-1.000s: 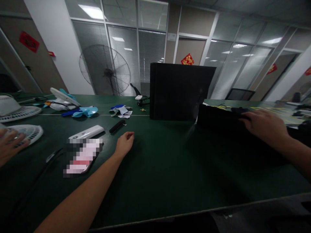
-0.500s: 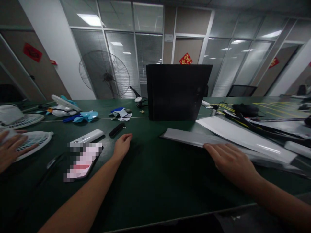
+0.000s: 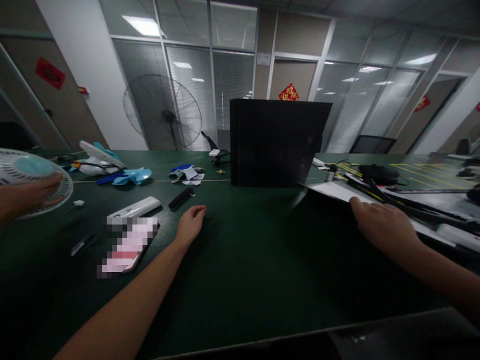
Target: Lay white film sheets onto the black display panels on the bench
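A thin panel [image 3: 332, 192], pale on top, lies at a tilt on the right of the green table [image 3: 240, 280]; the right hand [image 3: 382, 225] grips its near edge. With only that hand seen on it, the panel could pivot or slip if the pinch loosens. Its left corner sits just beside the black computer case [image 3: 279, 142]; contact cannot be told, but a swing left could scrape the case. A slide right could shove the white cylindrical object [image 3: 459, 235]. The left hand [image 3: 191, 222] rests loosely curled, giving no support; whether it encloses anything cannot be told. A careless drag of that forearm leftward could push the smartphone [image 3: 131, 245]. Far left, another person's hand [image 3: 33, 197] is at a white fan guard [image 3: 18, 167], well apart.
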Available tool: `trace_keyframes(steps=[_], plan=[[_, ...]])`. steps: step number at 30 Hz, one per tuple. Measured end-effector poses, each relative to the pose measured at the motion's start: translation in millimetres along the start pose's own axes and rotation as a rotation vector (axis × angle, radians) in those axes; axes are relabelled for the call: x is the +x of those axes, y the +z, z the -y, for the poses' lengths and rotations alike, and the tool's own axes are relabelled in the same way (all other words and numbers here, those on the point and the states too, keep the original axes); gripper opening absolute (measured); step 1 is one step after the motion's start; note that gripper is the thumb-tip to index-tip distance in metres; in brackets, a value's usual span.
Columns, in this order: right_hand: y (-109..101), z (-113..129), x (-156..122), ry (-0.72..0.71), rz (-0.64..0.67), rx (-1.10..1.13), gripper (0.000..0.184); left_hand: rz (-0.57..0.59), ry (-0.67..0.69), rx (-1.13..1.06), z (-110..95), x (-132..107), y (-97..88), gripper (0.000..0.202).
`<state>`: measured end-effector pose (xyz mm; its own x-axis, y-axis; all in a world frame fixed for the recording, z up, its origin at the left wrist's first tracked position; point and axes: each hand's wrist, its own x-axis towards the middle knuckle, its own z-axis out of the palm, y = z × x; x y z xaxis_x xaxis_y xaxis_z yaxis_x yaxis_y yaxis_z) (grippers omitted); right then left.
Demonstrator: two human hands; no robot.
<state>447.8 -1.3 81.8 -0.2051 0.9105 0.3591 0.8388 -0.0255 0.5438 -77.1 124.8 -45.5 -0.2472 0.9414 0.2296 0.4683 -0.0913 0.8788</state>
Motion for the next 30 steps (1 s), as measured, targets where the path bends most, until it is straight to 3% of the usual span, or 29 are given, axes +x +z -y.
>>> trace_keyframes(steps=[5,8,11,14,19,23,26,30], plan=[[22,-53,41,0.231,0.118,0.136,0.020,0.006,-0.001,-0.009,-2,-3,-3.8,0.033],[22,-74,58,0.261,0.121,0.147,0.028,0.003,0.002,-0.005,-2,-3,-6.6,0.032],[19,-82,68,0.222,0.100,0.150,0.032,-0.001,0.010,-0.002,-2,-3,-6.6,0.032],[15,-75,71,0.178,0.070,0.140,0.027,-0.003,0.019,-0.012,-2,-1,-4.6,0.031],[-9,-21,43,0.047,0.027,0.127,0.022,-0.013,0.001,-0.076,2,2,-2.8,0.028],[-42,60,-19,-0.181,-0.153,0.200,0.027,-0.023,-0.042,-0.166,5,6,-1.4,0.031],[-65,124,-70,-0.372,-0.359,0.334,0.035,-0.031,-0.078,-0.253,4,9,-0.3,0.038],[-78,183,-104,-0.487,-0.494,0.434,0.030,-0.038,-0.113,-0.336,-1,9,-0.6,0.043]])
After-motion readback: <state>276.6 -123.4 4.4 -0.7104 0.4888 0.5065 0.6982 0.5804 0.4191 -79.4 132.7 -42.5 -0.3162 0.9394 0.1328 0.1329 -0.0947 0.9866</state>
